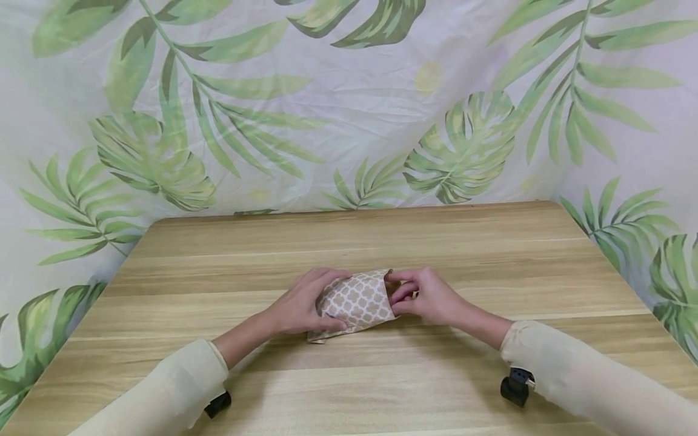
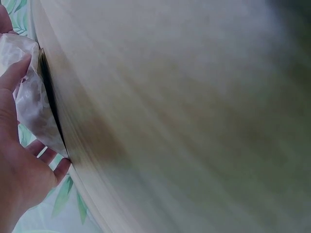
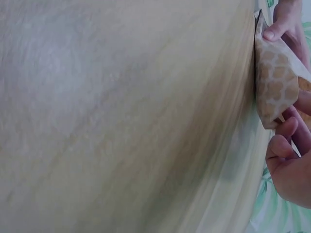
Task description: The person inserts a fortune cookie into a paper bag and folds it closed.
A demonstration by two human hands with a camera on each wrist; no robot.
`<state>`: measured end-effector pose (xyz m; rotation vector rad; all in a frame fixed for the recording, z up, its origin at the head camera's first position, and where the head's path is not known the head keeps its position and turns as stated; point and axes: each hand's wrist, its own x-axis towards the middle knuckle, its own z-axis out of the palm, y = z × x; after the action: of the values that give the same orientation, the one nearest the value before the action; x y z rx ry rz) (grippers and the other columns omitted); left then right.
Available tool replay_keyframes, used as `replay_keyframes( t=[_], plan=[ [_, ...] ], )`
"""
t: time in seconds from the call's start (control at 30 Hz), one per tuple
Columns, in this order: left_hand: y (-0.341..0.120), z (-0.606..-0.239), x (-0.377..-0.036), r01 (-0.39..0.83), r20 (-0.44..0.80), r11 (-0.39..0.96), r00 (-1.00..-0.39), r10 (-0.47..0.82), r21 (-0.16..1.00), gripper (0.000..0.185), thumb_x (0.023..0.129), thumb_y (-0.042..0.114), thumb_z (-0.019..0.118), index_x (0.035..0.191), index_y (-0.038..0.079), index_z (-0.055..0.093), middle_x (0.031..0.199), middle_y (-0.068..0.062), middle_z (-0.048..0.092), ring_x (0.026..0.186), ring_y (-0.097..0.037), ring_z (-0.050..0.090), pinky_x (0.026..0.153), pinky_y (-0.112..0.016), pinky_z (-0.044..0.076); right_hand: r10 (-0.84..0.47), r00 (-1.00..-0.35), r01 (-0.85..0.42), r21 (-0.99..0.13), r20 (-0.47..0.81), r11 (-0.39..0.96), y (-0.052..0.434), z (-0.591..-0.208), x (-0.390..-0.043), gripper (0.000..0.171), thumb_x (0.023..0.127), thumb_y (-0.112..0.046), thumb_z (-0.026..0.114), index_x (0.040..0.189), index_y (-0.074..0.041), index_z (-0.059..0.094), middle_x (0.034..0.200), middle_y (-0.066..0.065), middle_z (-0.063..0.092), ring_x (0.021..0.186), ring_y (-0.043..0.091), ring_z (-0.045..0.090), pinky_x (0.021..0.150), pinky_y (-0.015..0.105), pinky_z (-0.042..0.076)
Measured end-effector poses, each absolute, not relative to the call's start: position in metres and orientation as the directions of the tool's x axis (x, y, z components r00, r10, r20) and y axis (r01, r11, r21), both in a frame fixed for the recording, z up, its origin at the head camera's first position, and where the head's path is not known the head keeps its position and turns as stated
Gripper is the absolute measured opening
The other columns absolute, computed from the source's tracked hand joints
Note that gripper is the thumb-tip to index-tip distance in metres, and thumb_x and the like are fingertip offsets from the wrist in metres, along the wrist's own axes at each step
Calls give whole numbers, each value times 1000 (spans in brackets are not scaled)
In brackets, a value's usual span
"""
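A small paper bag (image 1: pixel 357 300), tan with a white lattice pattern, lies on its side on the wooden table, its mouth turned to the right. My left hand (image 1: pixel 311 303) grips its closed end, thumb on the near side and fingers over the far side. At the mouth is my right hand (image 1: pixel 431 297), fingers bent, some fingertips reaching inside. Those tips are hidden, so whether they pinch anything is unclear. In the left wrist view the left thumb presses the bag (image 2: pixel 36 104). The right wrist view shows right fingers (image 3: pixel 287 127) against the bag's edge.
The wooden table (image 1: pixel 349 387) spreads around both hands, with its back edge near a leaf-print cloth (image 1: pixel 360 121). A dark device (image 1: pixel 515 387) hangs under the right sleeve, and another (image 1: pixel 218 404) under the left.
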<state>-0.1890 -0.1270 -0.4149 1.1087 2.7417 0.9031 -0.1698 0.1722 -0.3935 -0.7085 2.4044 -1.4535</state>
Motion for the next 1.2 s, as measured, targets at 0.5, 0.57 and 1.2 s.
replay_keyframes(
  t=[0.5,0.57,1.2],
  plan=[
    [-127,-411,-186,612,154,614,-760,631,498,89,75,55,86,149,20,52,148,-11,55,138,-36,48,111,-67,33,-517,-855,-293,-867,48,403,196,-385,-173,50,86,5,79,131,14,61,87,8,74,79,17,65,68,23,53],
    [-127,-410,-185,609,155,629,-767,623,483,86,77,57,83,148,19,53,148,-12,55,137,-36,49,111,-68,33,-505,-862,-281,-870,44,404,199,-384,-173,49,87,5,78,131,14,60,88,9,74,80,18,66,71,24,55],
    [-115,-401,-185,448,58,621,-837,544,643,66,98,44,69,150,9,49,118,-12,66,86,-13,60,74,-33,53,-459,-882,-91,-921,-102,380,201,-389,-167,68,93,-3,74,148,15,39,98,17,75,82,32,75,58,29,57]
  ],
)
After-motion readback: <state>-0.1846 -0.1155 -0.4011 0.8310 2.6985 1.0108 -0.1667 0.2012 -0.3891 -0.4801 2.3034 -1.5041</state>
